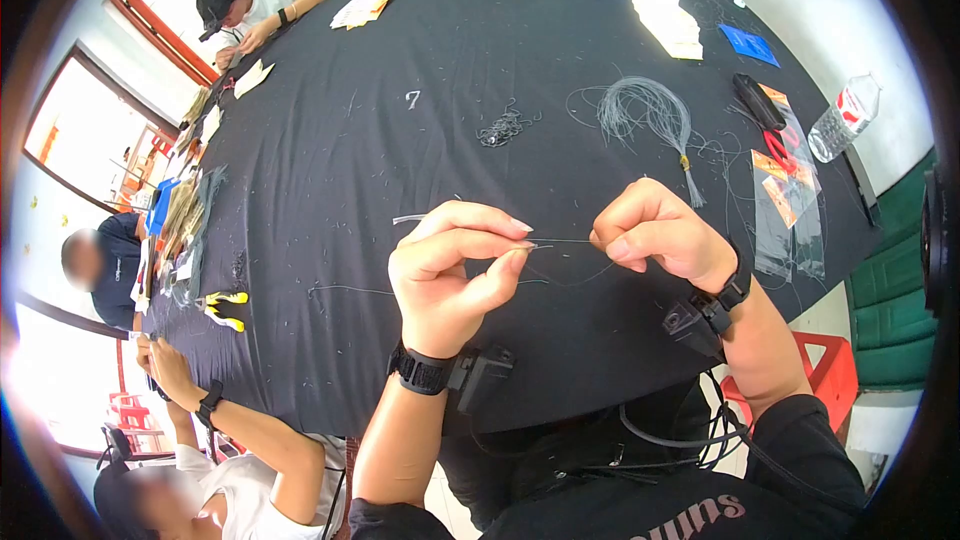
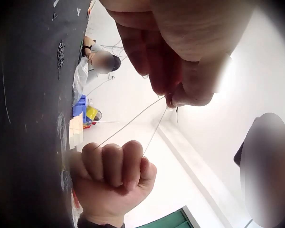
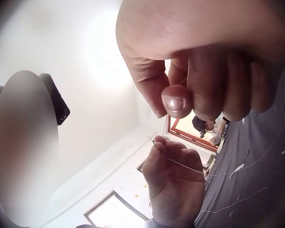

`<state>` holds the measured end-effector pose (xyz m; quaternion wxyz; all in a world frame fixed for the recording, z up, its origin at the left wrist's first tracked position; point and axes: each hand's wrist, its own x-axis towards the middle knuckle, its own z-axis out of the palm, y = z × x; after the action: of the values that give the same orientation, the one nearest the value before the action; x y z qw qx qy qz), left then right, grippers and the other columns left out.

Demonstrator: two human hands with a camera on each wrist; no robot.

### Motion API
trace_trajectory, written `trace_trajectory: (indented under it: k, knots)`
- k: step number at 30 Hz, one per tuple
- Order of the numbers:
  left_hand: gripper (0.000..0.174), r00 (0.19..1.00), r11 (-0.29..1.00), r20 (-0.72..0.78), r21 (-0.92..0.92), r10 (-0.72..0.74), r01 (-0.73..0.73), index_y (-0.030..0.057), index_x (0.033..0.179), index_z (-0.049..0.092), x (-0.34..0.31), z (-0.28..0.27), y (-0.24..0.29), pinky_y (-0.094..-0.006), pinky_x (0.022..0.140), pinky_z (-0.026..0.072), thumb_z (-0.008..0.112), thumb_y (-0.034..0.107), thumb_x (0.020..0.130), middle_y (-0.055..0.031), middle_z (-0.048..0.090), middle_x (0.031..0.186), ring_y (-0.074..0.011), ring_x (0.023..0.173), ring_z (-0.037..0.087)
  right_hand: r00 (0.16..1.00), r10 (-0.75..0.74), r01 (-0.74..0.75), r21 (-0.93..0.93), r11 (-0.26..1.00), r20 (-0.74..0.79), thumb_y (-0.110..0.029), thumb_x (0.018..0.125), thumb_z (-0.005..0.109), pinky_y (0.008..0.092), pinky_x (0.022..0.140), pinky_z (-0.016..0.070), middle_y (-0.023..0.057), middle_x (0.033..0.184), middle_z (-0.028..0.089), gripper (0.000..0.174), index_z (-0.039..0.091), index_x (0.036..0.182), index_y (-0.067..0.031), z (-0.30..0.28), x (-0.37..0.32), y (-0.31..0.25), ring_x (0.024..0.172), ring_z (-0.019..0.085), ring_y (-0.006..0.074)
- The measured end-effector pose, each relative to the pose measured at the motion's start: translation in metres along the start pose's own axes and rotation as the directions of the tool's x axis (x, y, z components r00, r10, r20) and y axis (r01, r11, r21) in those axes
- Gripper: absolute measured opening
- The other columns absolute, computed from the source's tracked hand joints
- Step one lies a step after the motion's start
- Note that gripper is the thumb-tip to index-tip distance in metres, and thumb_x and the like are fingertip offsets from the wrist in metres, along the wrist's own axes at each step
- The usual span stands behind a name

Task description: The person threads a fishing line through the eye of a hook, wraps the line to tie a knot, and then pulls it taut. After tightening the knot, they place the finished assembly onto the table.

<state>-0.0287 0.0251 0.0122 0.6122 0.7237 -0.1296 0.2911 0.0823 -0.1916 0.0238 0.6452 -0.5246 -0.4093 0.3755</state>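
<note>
My left hand pinches a thin clear line between thumb and fingertips; a small dark piece shows at those fingertips in the right wrist view. Opposite it, my right hand has its fingers curled and grips the same line, which runs taut between the hands. In the left wrist view two strands spread from the left fingertips to the right fist. What lies inside the right fingers is hidden.
On the black cloth lie a dark pile of small hooks, a bundle of clear line, yellow-handled pliers and red scissors. A bottle is at the right edge. Other people sit at the left.
</note>
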Motion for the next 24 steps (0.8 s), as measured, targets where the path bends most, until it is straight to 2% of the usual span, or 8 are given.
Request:
trace_trajectory:
  k: [4,8,10,13,14,17,18,24]
  knots:
    - [0.01,1.0,1.0,-0.012,0.0,-0.005,0.005,0.0001,0.076,0.07,0.0,0.0,0.0,-0.0284,0.073,0.0535,0.076,-0.005,0.07,-0.0093,0.07,0.09,-0.0178,0.083,0.067,0.999,-0.007,0.008,-0.027,1.0,0.046,-0.02,0.087,0.062,0.0232,0.054,0.0325,-0.0019,0.059,0.046,0.031,0.053,0.064,-0.0017,-0.006,-0.001,0.003,0.057,0.044,0.0077]
    - [0.011,1.0,1.0,0.001,0.002,0.026,-0.026,0.001,0.077,0.07,0.0,0.001,-0.002,-0.0287,0.073,0.0531,0.076,-0.005,0.07,-0.0091,0.071,0.09,-0.0181,0.082,0.067,0.991,-0.076,0.053,-0.195,0.979,-0.109,-0.03,0.088,0.069,0.0253,0.071,0.0405,-0.0006,0.079,0.059,0.028,0.061,0.094,-0.0043,0.004,0.003,0.005,0.078,0.055,0.0101]
    - [0.011,0.998,0.999,0.032,0.005,0.05,-0.05,0.0019,0.078,0.07,0.0,0.001,-0.004,-0.0288,0.073,0.0525,0.076,-0.004,0.07,-0.0083,0.072,0.09,-0.018,0.082,0.067,0.975,-0.136,0.079,-0.303,0.95,-0.174,-0.034,0.086,0.074,0.0276,0.081,0.0428,0.0,0.09,0.064,0.039,0.06,0.111,-0.0069,0.009,0.005,0.007,0.09,0.058,0.0113]
    - [0.012,0.985,0.988,0.102,0.062,0.136,-0.142,0.0036,0.078,0.071,0.002,0.002,-0.007,-0.0289,0.074,0.0518,0.076,-0.003,0.07,-0.0067,0.073,0.09,-0.0178,0.081,0.067,0.958,-0.211,0.134,-0.343,0.93,-0.197,-0.033,0.081,0.079,0.0309,0.09,0.0426,0.0006,0.097,0.067,0.054,0.057,0.125,-0.0099,0.017,0.009,0.007,0.099,0.06,0.0125]
    - [0.012,0.987,0.991,0.102,0.036,0.124,-0.128,0.0039,0.078,0.071,0.002,0.003,-0.007,-0.0289,0.074,0.0516,0.076,-0.003,0.071,-0.0063,0.073,0.09,-0.0176,0.081,0.067,0.962,-0.189,0.134,-0.267,0.954,-0.196,-0.025,0.082,0.079,0.0287,0.088,0.045,0.0011,0.097,0.067,0.044,0.06,0.118,-0.0075,0.021,0.009,0.007,0.097,0.061,0.012]
    - [0.012,0.989,0.995,0.111,-0.006,0.101,-0.101,0.0044,0.079,0.071,0.0,0.006,-0.008,-0.029,0.074,0.0516,0.077,-0.002,0.071,-0.0057,0.073,0.09,-0.0173,0.081,0.067,0.982,-0.133,0.114,-0.142,0.983,-0.133,-0.017,0.086,0.076,0.0261,0.083,0.0474,0.0018,0.095,0.067,0.03,0.063,0.11,-0.0047,0.022,0.01,0.019,0.091,0.062,0.0102]
    - [0.012,0.988,0.995,0.118,0.002,0.102,-0.103,0.0042,0.08,0.072,0.0,0.006,-0.008,-0.029,0.074,0.052,0.077,-0.002,0.071,-0.006,0.073,0.091,-0.0173,0.082,0.066,0.978,-0.126,0.107,-0.116,0.987,-0.165,-0.011,0.088,0.073,0.0238,0.075,0.0485,0.0022,0.089,0.067,0.017,0.065,0.1,-0.0022,0.024,0.009,0.019,0.083,0.062,0.008]
    - [0.013,0.992,0.997,0.11,0.026,0.067,-0.071,0.0037,0.081,0.073,-0.001,0.006,-0.006,-0.0277,0.074,0.0541,0.077,-0.002,0.07,-0.0083,0.071,0.098,-0.0163,0.083,0.066,0.958,-0.163,0.118,-0.193,0.974,-0.238,-0.009,0.086,0.074,0.0222,0.063,0.0449,-0.0007,0.075,0.063,0.011,0.066,0.086,-0.0018,0.024,0.006,0.011,0.068,0.056,0.0052]
